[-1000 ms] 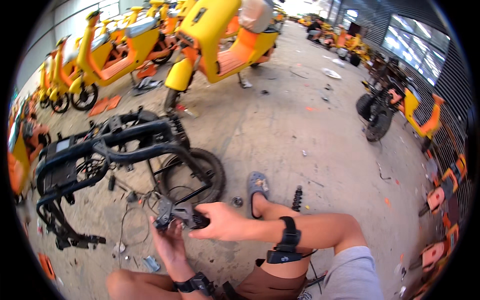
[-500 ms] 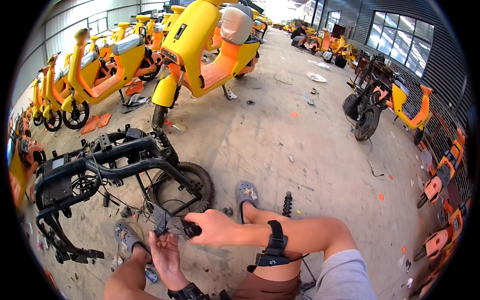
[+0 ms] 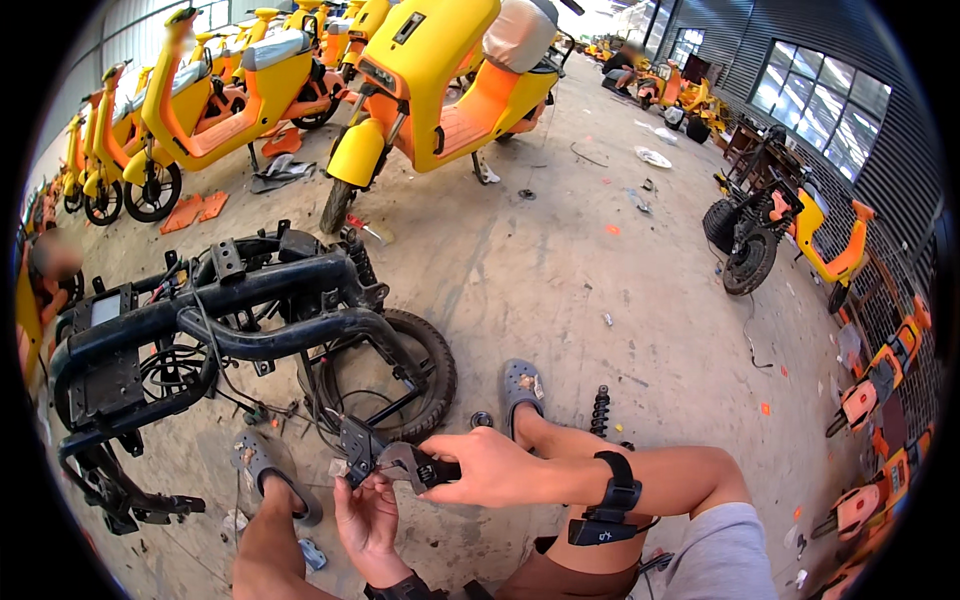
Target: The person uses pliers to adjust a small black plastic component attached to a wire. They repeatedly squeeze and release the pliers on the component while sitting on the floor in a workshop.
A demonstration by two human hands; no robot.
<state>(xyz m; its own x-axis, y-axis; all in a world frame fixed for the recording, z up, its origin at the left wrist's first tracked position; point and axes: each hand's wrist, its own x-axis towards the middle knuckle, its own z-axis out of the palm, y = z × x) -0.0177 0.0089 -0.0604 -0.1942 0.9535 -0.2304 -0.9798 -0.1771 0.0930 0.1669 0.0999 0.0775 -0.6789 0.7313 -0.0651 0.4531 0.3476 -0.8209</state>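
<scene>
My right hand (image 3: pixel 490 468) is wrapped round the dark handle of an adjustable wrench (image 3: pixel 403 464). The wrench's grey jaws are against the side of a black metal bracket (image 3: pixel 359 447), and whether they grip a nut is too small to tell. From below, my left hand (image 3: pixel 369 525) pinches the lower end of the bracket, its fingertips close to the jaws. Beyond the bracket lies a stripped black scooter frame (image 3: pixel 200 312) on its side, with loose cables and a black-tyred wheel (image 3: pixel 440 385).
A shock absorber (image 3: pixel 600 412) and a small dark ring (image 3: pixel 482 419) lie on the concrete floor near my right foot. A yellow scooter (image 3: pixel 430 100) stands ahead, with rows of others at left. A partly stripped scooter (image 3: pixel 752 250) stands at right. Other people are at far back and left edge.
My view has shifted, so the scene sits differently in it. Both hands, wrench and bracket stay together; my left fingers have curled in from a more outstretched pose onto the bracket's lower end.
</scene>
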